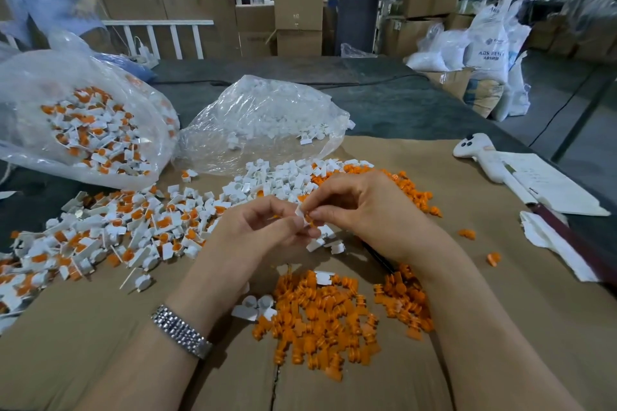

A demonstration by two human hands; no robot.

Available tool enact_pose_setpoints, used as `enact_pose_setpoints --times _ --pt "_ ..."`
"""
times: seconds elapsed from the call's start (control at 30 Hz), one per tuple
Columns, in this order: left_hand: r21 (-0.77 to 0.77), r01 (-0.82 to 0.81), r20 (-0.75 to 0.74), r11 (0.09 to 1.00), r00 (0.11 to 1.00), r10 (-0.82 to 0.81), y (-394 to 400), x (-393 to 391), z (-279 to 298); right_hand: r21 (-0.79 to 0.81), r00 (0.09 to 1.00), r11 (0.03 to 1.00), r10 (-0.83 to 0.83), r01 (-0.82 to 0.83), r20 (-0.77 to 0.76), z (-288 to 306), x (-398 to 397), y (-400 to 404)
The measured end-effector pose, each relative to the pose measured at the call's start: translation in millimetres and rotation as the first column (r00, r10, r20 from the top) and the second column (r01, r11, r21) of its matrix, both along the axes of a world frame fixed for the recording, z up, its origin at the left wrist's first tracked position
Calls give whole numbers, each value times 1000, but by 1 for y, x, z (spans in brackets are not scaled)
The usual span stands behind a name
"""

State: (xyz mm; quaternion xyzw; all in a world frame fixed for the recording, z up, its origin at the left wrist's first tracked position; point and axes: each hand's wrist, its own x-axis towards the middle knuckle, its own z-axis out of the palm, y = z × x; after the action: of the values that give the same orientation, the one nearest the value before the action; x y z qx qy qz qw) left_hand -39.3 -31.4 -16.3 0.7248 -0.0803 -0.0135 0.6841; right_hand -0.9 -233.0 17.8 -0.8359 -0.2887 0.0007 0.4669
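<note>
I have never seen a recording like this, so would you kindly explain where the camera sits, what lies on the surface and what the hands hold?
There is no machine here: a person works with bare hands, and the single picture comes from a wide-angle camera worn on the head, looking forward and down. The left hand, with a metal wristwatch on its wrist, and the right hand together pinch a small white part, with a bit of orange showing beside it. They work over a cardboard sheet. Nearest the person lies a pile of orange plugs; beyond the hands are loose white parts; to the left is a heap of white parts with orange in them. Behind, a clear bag of orange-and-white pieces and a clear bag of white pieces hold more.
</note>
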Motion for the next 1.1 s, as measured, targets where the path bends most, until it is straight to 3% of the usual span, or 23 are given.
enact_pose_setpoints --times 0.17,0.33,0.5,0.67,0.83,1.1 --pt "-95 -8 -34 995 999 5 2 3 2 48 999 999 -2 0 38 1 -2 1" --pt "67 -42 -12 997 999 43 0 -4 4 -6 999 1000 11 -11 52 -1 -3 6" --pt "248 -233 169 940 966 195 -10 -2 -1 -13 991 996 -84 85 106 -9 -2 16" --pt "-4 -109 45 994 993 109 -3 -4 5 72 989 992 -114 107 95 -10 -2 19" --pt "-350 -77 -76 934 996 54 2 1 7 155 1000 988 15 -13 -15 -3 -4 11" --pt "-379 -58 -36 924 998 47 3 0 10 173 999 985 -6 -3 51 0 -6 9"
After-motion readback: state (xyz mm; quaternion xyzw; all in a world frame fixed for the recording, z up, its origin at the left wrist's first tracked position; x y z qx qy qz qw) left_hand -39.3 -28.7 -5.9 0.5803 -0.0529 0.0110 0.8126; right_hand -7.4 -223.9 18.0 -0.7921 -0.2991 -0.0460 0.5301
